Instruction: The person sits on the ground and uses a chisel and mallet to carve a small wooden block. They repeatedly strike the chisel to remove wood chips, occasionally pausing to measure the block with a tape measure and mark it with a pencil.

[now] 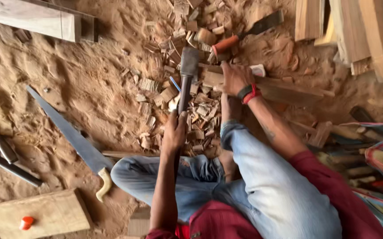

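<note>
The hatchet (pixel 186 77) stands nearly straight up and down in the picture, with its dark head at the top. The left hand (pixel 174 132) grips its handle low down. The right hand (pixel 235 78) presses flat on a wood strip (pixel 284 88) just beside the blade. Wood chips (pixel 200 110) lie all around, with open sand (pixel 81 75) to the left.

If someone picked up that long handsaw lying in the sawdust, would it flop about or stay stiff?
The handsaw looks thin and long, so its blade would probably flex and wobble if lifted by the pale handle. It seems fairly light for its length, and lying flat in sawdust, unlikely to roll.
</note>
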Available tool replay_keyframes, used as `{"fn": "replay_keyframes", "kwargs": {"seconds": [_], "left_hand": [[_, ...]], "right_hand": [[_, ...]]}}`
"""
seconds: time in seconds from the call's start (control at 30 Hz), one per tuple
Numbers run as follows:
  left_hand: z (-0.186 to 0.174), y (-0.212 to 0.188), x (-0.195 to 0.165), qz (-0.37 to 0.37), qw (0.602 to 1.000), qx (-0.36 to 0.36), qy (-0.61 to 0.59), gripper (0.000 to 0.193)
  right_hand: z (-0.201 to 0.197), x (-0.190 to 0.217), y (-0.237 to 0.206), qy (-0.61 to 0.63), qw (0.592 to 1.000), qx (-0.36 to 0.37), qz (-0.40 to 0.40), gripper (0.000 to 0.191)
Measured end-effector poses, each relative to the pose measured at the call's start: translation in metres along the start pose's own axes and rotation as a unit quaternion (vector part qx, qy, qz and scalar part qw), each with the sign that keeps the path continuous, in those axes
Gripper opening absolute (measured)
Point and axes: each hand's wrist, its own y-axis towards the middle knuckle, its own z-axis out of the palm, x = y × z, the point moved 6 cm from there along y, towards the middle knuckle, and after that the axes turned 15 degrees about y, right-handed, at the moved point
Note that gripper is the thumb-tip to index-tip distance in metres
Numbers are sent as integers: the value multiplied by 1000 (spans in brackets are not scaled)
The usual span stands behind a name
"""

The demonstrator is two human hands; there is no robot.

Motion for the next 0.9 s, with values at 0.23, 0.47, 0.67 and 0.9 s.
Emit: {"fn": "replay_keyframes", "kwargs": {"seconds": [0.23, 0.47, 0.67, 0.9], "left_hand": [[-8, 2, -12, -13, 980, 100, -174, 45], [-2, 3, -2, 15, 996, 71, -44, 41], [-27, -13, -22, 36, 996, 26, -78, 39], [-61, -43, -50, 84, 984, -2, -156, 40]], "right_hand": [[0, 0, 22, 96, 984, 120, 95, 54], [-13, 19, 21, 84, 986, 104, 102, 56], [-4, 43, 22, 114, 992, 39, 42, 65], [5, 37, 23, 95, 982, 125, 104, 66]]}}
